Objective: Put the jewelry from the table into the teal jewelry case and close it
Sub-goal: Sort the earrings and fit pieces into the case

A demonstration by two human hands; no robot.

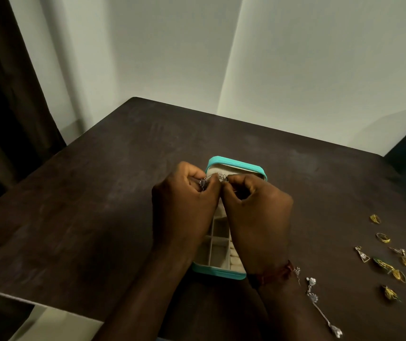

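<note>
Jewelry still waiting lies nearest us, on our right side of the dark table [98, 193]: a long silver chain [320, 306] running from just beside our right wrist toward the near edge, and past it a loose cluster of gold pieces [391, 264], rings and earrings, well apart from the case. We judge our right hand the nearer one for fetching any of them.

Between our forearms sits the teal case [218, 271], open, its long axis running away from us, with pale empty compartments showing near its front and its lid [236, 164] lying open at the far end.

Over the far half of the case our two hands meet. Our left hand [184, 205] is curled, thumb and fingers pinching a small silver piece [203, 183], and our right hand [258, 207] is curled too, its fingertips pinching the other end of what seems the same silver item, stretched short between them. The piece hangs just above the lid end, so we judge the coming move to be downward and slightly forward, laying it into the lining there.

We can read no brand, label or writing anywhere.
</note>
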